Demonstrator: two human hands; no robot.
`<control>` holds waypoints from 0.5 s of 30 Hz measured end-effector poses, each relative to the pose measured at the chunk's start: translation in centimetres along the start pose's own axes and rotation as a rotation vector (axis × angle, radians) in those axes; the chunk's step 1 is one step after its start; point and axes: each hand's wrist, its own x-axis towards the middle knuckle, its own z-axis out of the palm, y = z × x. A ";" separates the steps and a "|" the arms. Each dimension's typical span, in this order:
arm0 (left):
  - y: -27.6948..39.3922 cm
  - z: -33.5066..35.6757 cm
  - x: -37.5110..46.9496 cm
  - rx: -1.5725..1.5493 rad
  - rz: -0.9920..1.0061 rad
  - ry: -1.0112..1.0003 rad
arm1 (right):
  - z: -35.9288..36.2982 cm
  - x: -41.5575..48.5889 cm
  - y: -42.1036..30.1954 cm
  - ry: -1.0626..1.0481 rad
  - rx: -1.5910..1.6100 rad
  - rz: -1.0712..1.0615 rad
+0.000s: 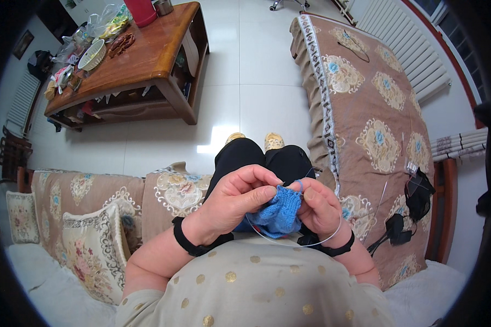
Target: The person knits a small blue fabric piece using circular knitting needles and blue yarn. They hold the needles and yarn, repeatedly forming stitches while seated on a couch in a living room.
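A piece of blue knitting (280, 214) hangs between my two hands, above my lap. My left hand (245, 190) pinches its upper left edge between thumb and forefinger, where a needle tip shows. At the upper right edge, my right hand (321, 204) grips the work, thumb and fingers close to the stitches. Blue yarn (299, 184) loops over a finger of that hand. The pale cable of a circular knitting needle (278, 243) curves below the knitting, from the left side round to my right wrist. Most of the needle tips are hidden by my fingers.
On the right, a cover-draped sofa section (360, 110) holds a long thin needle (379, 204), a black mesh pouch (419, 196) and a black adapter with cable (399, 231). A wooden coffee table (147, 61) carries a white basket (93, 55) and plastic bags. A cushion (94, 249) leans at left.
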 end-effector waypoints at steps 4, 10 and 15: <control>-0.2 0.0 0.0 -0.015 0.013 -0.042 | 0.1 0.0 0.2 0.015 -0.030 -0.035; -0.2 0.2 -0.1 0.009 0.026 -0.030 | 0.3 0.0 0.6 0.018 -0.085 -0.097; -0.1 0.6 -0.5 0.072 0.016 0.003 | 0.5 0.1 0.8 0.052 -0.170 -0.154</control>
